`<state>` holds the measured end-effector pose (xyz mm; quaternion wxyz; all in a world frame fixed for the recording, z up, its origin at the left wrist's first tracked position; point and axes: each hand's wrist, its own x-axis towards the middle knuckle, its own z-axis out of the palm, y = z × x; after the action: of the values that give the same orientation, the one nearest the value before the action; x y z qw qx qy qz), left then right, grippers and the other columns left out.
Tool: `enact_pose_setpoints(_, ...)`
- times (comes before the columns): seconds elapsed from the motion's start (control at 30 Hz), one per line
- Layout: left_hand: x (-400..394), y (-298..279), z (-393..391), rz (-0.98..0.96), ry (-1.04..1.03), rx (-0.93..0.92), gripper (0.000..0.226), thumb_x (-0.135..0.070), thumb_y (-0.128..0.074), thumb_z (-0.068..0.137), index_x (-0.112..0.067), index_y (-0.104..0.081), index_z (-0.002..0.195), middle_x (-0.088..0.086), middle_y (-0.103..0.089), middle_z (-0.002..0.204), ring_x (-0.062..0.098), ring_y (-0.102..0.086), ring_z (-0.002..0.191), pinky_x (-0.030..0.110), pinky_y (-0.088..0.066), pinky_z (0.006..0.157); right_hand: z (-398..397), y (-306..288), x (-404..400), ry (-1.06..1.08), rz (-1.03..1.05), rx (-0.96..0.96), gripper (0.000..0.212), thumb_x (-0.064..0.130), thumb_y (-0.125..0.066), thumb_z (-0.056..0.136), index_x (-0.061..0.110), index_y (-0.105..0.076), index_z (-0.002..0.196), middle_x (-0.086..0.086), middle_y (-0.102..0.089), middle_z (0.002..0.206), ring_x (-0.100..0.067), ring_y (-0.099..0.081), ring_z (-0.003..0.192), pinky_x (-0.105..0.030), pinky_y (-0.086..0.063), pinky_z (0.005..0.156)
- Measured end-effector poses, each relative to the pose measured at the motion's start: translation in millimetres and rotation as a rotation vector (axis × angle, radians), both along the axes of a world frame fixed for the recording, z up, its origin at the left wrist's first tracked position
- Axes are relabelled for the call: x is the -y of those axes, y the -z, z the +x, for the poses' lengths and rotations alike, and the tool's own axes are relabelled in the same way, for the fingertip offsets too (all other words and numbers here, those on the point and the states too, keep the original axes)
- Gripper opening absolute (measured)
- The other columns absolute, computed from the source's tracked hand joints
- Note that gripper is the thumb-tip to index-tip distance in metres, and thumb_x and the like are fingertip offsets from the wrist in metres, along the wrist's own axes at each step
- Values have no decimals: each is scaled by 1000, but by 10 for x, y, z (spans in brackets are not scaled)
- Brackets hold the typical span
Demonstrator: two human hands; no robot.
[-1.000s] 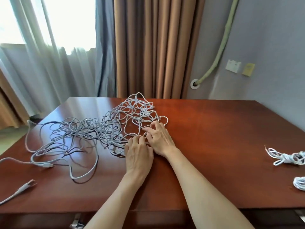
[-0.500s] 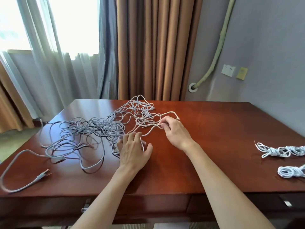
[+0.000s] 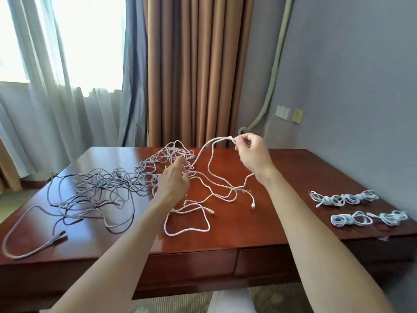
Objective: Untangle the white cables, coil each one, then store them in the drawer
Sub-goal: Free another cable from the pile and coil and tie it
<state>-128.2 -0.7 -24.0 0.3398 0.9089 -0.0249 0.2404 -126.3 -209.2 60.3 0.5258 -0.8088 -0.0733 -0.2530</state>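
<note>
Right hand (image 3: 251,152) pinches thin white cable (image 3: 204,150); left hand (image 3: 174,180) in tangle (image 3: 101,186).

Brown curtain (image 3: 194,71) and sheer drapes (image 3: 56,71) behind red-brown table (image 3: 282,222); pale hose (image 3: 274,71) down grey wall (image 3: 361,75), beside white socket (image 3: 282,112), yellow plate (image 3: 297,116).

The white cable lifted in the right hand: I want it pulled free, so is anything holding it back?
Yes. The white cable pinched by the right hand runs down into the grey-white tangled cable pile at the left hand, and its loose loops cross each other on the reddish wooden table.
</note>
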Motion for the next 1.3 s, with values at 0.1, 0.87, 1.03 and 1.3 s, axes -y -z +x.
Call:
enact_pose_setpoints(0.1,23,-18,20,-29,56,-76,21,-21,-55,100,-24,-53,121,-6,-70,89,26,-66,93,44,-50,85,30,-191,69,-12,173,-73,23,17,-54,102,16,-67,83,6,-60,70,-7,-51,58,-30,-44,63)
enact_pose_setpoints(0.87,605,-841,-17,-737,692,-499,80,-30,-66,96,-33,-13,157,15,-54,138,20,-67,83,33,-57,81,188,-1087,-66,-521,818,-21,21,7,-51,106,2,-62,89,-2,-50,74,-3,-39,48,-16,-33,45)
enact_pose_setpoints(1.03,739,-857,112,-975,577,-417,92,-29,-61,100,-21,8,159,15,-66,117,18,-67,73,28,-55,67,248,-1119,-110,-545,747,-65,16,8,-55,104,3,-62,91,-1,-51,73,-4,-39,46,-17,-33,45)
enact_pose_setpoints(1.3,594,-738,651,-924,424,-337,28,-17,-38,109,-2,-62,111,6,-52,70,12,-54,52,19,-48,52,537,-837,11,-512,523,-193,15,16,-54,106,9,-66,99,1,-54,78,-5,-39,49,-17,-32,45)
